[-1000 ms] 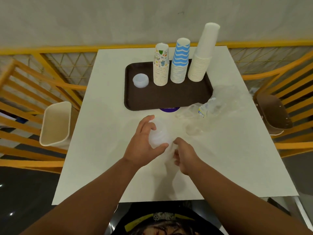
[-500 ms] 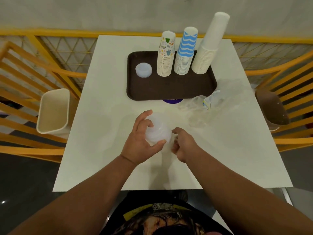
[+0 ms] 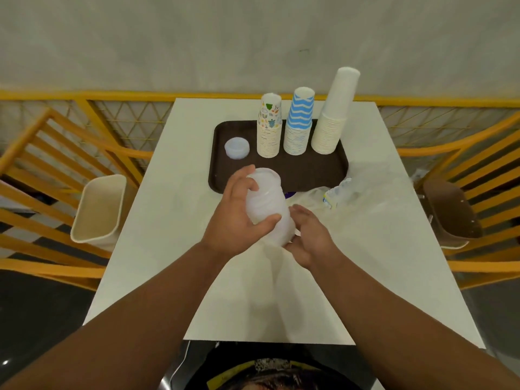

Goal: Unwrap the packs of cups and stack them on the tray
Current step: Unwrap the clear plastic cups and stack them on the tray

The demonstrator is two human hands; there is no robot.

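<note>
Head view: translucent white cup stack, tilted, ribbed.

Just one camera here, worn on the head, looking forward and steeply down over the person's own chest and both forearms. It sits close above the near edge of the desk, so the arms fill the bottom of the shot. Wide-angle lens: the yellow railing bows across the view and the wall fills the top. The tray sits mid-frame toward the far edge, chairs showing at both sides. No second view, so no overlap.
</note>
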